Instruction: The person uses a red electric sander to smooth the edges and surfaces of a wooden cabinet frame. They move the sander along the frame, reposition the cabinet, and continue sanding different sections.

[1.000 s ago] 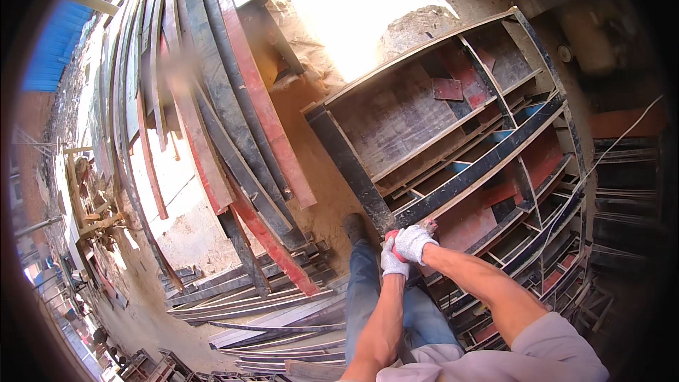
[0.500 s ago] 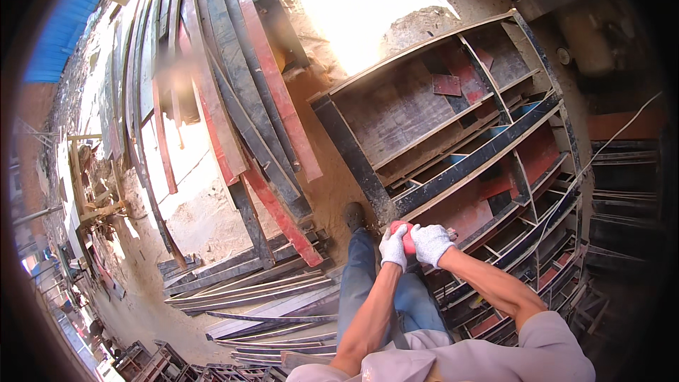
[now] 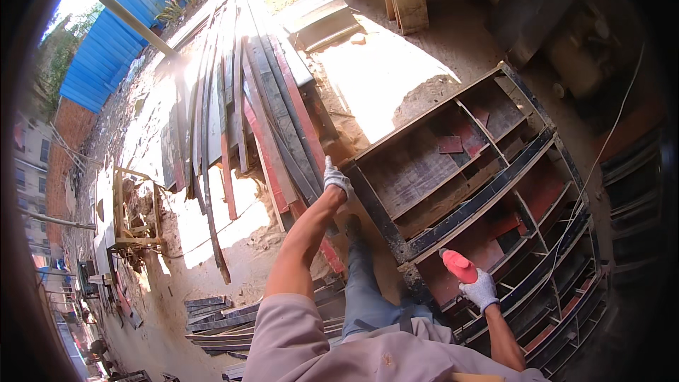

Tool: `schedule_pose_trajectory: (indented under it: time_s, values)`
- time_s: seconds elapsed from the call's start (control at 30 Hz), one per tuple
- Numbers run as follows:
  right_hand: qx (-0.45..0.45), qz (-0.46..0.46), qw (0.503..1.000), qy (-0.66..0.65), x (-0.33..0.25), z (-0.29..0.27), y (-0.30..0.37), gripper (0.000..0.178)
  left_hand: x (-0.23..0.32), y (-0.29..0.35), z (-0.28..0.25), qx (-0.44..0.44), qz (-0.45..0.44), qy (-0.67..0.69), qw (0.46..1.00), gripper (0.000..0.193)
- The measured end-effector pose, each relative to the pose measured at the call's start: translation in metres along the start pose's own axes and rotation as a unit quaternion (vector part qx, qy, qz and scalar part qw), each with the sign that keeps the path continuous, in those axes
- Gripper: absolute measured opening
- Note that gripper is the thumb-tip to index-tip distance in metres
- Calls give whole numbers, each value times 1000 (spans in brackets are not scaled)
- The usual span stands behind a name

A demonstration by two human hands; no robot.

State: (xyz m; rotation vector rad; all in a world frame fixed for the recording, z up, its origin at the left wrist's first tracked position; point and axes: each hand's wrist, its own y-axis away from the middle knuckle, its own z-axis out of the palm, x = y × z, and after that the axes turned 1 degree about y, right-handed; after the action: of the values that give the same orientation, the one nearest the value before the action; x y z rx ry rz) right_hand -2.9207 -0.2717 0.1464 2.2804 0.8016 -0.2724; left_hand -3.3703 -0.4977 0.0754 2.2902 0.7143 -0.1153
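Observation:
My right hand (image 3: 481,291), in a pale knitted work glove, is closed round a red hand tool (image 3: 458,266) with a dark tip; its exact kind I cannot make out. The tool is over the near compartments of a dark wooden frame (image 3: 453,229). My left hand (image 3: 337,180), gloved alike, reaches forward with at least one finger stretched out and nothing seen in it. It is over the ends of long red and black planks (image 3: 305,119), beside the frame's left corner; whether it touches a plank I cannot tell.
Further frames (image 3: 566,311) are stacked at the right, with a thin cable (image 3: 614,134) running across. Short boards (image 3: 262,325) lie piled at the left of my legs. A blue metal fence (image 3: 120,49) stands far left. Loose red offcuts (image 3: 450,144) lie in the frame.
Both hands were together at the red tool by the frame's corner. My left hand has let go and moved forward to the planks; my right has carried the tool to the right. The view has shifted.

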Motion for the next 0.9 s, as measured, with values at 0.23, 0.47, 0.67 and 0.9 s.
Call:
schedule_pose_trajectory:
  time_s: [0.23,0.47,0.67,0.9]
  values:
    - [-2,77,997,-23,-67,16,-38,32,-32,23,-12,8,116,12,993,40]
    - [-97,113,967,-205,-193,26,-101,21,-58,26,-24,-2,184,95,978,25]
    - [-97,95,965,-223,-241,43,-123,25,-51,-14,3,-184,236,29,954,43]
    - [-121,79,960,-240,-193,35,-114,18,-73,33,-25,-113,247,40,961,31]
